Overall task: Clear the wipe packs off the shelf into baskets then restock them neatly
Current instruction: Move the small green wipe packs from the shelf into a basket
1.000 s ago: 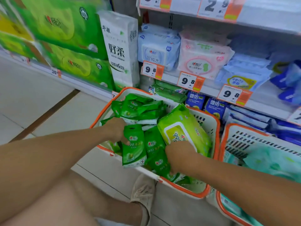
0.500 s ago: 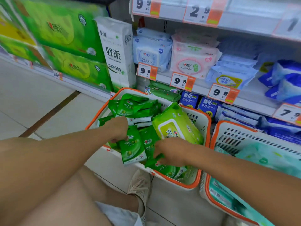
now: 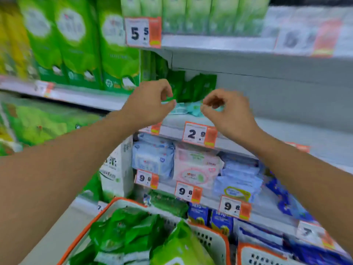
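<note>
Before shelf, left hand, right hand, fingers curled, holding nothing

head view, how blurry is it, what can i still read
Head view: motion blur smears the tall green packs top left and the right-hand shelf tags; the white-and-orange 2.9 price tag reads clearly; both the left hand and right hand are soft-edged; lighting is even, no glare.

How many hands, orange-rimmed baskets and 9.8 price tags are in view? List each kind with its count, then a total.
Hands: 2, the left hand and the right hand
Orange-rimmed baskets: 2
9.8 price tags: 3
Total: 7
</note>
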